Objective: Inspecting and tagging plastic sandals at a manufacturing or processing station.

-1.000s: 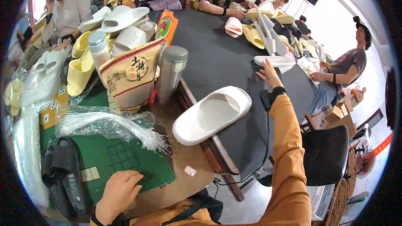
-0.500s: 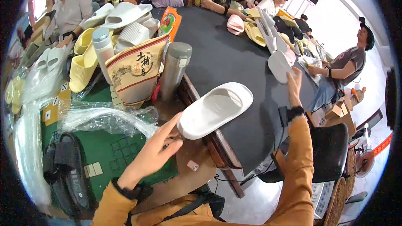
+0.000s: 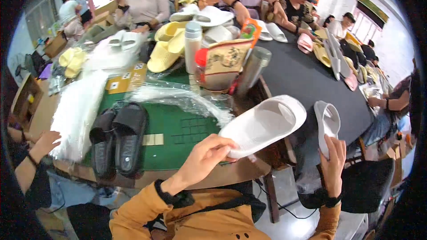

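My left hand [image 3: 199, 161] pinches the heel end of a white slide sandal [image 3: 255, 129], thumb on top. The sandal is tilted, its toe strap pointing away to the right over the dark table's edge. In my right hand [image 3: 333, 162], the fingers are closed round the heel of another pale slide sandal [image 3: 327, 118], which points upward with its strap at the far end. A gap separates the two sandals. A pair of black slide sandals [image 3: 119, 138] lies on the green mat [image 3: 171, 156], left of my left hand.
Plastic-wrapped white strips [image 3: 182, 100], a patterned bag [image 3: 224, 64], a steel flask [image 3: 255, 69] and a pale bottle [image 3: 193, 46] stand or lie beyond my left hand. Yellow slides [image 3: 167, 53] are piled farther back. Several people sit or stand around; another person's hand [image 3: 44, 146] is at left.
The view has swung left. My right hand has drawn its pale sandal nearer, beside the white one. My left hand has closed on the white sandal's heel and lifted it.
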`<state>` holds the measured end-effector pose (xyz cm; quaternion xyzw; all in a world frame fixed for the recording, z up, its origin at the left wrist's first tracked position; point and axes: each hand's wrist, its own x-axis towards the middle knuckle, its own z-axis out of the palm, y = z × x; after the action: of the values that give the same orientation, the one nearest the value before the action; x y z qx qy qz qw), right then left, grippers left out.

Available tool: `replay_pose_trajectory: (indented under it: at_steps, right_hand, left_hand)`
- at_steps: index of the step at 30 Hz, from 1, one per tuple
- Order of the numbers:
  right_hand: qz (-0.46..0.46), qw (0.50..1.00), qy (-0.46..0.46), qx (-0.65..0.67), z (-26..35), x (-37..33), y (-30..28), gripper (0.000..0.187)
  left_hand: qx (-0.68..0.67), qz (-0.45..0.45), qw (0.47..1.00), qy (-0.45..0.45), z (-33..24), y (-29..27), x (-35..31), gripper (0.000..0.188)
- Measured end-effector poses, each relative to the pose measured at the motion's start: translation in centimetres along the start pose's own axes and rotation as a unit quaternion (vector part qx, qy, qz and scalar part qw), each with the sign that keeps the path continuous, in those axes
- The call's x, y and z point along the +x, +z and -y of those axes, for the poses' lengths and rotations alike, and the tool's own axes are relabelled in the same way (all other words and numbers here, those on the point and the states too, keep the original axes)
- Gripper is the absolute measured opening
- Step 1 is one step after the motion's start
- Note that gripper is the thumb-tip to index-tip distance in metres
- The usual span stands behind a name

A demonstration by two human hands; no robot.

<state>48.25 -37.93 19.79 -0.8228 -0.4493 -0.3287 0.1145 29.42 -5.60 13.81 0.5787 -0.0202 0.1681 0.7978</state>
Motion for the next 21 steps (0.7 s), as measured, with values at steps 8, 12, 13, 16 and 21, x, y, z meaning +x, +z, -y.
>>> replay_pose_trajectory:
  at_steps: [8, 12, 13, 16, 21]
  right_hand:
    - [-0.061, 0.988, -0.086, 0.115, 7.2, 2.5, -0.8, 0.061]
    - [0.041, 0.916, -0.196, 0.349, 11.6, 2.8, 0.3, 0.031]
    - [-0.136, 0.917, -0.289, 0.239, 13.6, 3.0, 2.5, 0.027]
    - [-0.147, 0.898, -0.34, 0.237, 18.8, 3.5, 4.9, 0.038]
    - [-0.078, 0.895, -0.361, 0.251, 21.2, 0.8, 7.5, 0.038]
  left_hand:
    - [0.192, -0.212, 0.957, 0.056, -6.0, -4.5, -10.3, 0.018]
    - [0.236, -0.27, 0.932, 0.043, -4.3, -5.0, -13.5, 0.018]
    - [0.241, -0.276, 0.93, 0.035, -3.8, -4.8, -13.8, 0.018]
    - [0.221, -0.294, 0.93, 0.01, -2.0, -5.5, -14.7, 0.019]
    - [0.384, -0.273, 0.88, -0.058, -3.3, -6.0, -15.3, 0.023]
